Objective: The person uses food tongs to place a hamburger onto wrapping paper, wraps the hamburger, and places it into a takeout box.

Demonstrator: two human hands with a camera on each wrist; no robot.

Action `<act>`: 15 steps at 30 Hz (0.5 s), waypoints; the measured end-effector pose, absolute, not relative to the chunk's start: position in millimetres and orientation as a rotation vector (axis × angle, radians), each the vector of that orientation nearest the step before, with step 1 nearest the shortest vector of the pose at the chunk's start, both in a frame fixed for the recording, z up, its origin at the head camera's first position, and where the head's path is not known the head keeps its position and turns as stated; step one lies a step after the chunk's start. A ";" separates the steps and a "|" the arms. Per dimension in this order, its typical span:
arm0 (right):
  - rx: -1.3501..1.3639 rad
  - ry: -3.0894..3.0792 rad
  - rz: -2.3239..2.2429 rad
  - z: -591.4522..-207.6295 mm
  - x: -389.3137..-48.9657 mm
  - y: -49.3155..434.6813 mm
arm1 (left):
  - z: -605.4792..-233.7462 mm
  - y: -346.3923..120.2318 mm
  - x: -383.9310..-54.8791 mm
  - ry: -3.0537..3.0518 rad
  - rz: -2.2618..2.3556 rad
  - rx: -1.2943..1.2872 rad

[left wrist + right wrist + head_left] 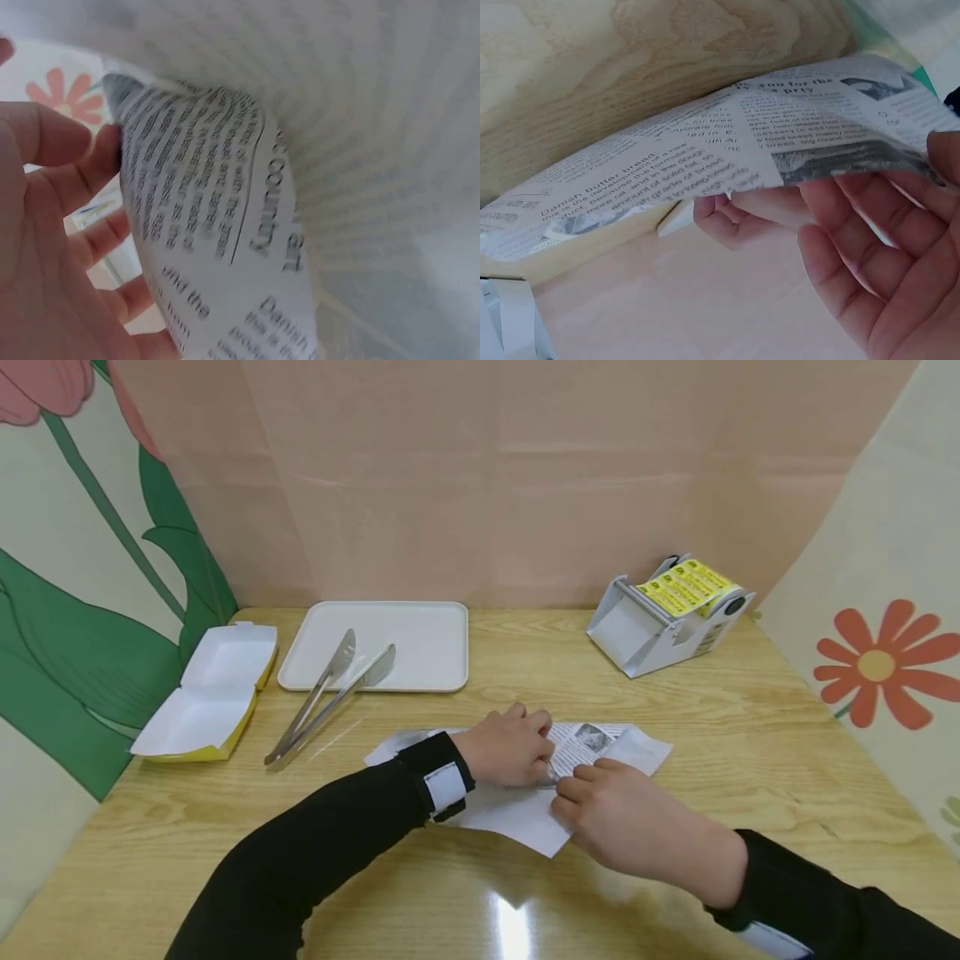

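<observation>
Both hands work at a sheet of newsprint-patterned wrapping paper (517,822), which lies partly folded on the table. My left hand (510,747) bends its fingers over the paper's middle. In the left wrist view, its thumb and fingers pinch the edge of the printed paper (202,180). My right hand (630,818) grips the near right edge, its knuckles bent. Seen from the right wrist, the right thumb and fingers hold the rim of the paper (705,142), with left fingers (757,217) beyond. Whether anything lies inside the folds is hidden.
Metal tongs (343,652) lean on the front edge of a white tray (427,647). To the left stands an open yellow-and-white food box (217,660). A dispenser (637,643) holding a roll of yellow labels (686,587) sits at the back right.
</observation>
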State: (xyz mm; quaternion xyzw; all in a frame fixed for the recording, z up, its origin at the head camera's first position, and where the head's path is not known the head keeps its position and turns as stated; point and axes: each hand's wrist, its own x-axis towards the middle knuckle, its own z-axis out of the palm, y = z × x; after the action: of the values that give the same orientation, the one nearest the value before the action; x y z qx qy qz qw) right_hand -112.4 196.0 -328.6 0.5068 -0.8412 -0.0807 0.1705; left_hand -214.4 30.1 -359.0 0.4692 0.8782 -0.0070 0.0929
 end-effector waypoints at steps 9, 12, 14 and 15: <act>1.439 -2.337 -0.162 -324.8 -120.6 196.9 | -355.2 22.4 -223.7 2.488 0.201 1.456; 1.411 -2.321 -0.125 -322.0 -125.1 195.9 | -353.8 21.3 -223.9 2.480 0.232 1.466; 1.391 -2.328 -0.087 -320.6 -128.6 194.9 | -352.6 21.1 -223.8 2.479 0.260 1.470; 1.378 -2.340 -0.066 -320.4 -130.4 194.5 | -352.3 21.0 -224.2 2.479 0.271 1.481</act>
State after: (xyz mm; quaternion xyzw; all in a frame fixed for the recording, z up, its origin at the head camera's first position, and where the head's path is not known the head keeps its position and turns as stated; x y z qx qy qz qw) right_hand -130.4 194.5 -320.4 0.4959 -0.8420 -0.0236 0.2110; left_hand -224.2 21.0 -352.3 0.5069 0.8485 0.0927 0.1203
